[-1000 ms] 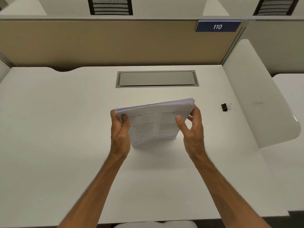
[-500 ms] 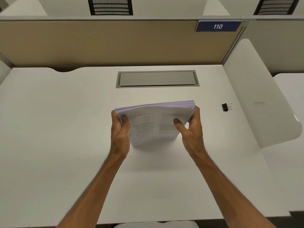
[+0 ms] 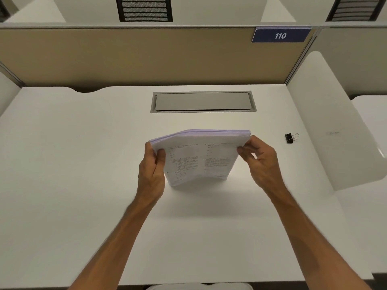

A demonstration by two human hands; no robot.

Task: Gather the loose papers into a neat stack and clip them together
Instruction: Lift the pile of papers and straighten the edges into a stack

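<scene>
On the far left I see only bare white bench (image 3: pixel 62 164), with a tan partition wall (image 3: pixel 125 57) standing along its back edge. Moving in, my left hand (image 3: pixel 151 174) is clamped on the left side of the stack of papers (image 3: pixel 199 158), thumb on the printed front sheet and the fingers wrapped behind. The stack stands on its lower edge on the bench, near the middle, leaning back a little and bowed slightly, its top edges bunched close but not perfectly flush. The front sheet carries two columns of small print that I cannot read. Behind the stack, set into the bench, is a grey cable hatch (image 3: pixel 203 101), lid closed. My right hand (image 3: pixel 259 162) pinches the upper right corner of the stack between thumb and fingertips, the other fingers curled loosely; the two hands are apart, one at each side of the papers. Further right a black binder clip (image 3: pixel 290 138) lies alone on the bench, well apart from the stack and hands. Above it, on the partition, a blue plate (image 3: pixel 280 35) reads 110. A white side panel (image 3: pixel 335 126) closes the bench at the right.
</scene>
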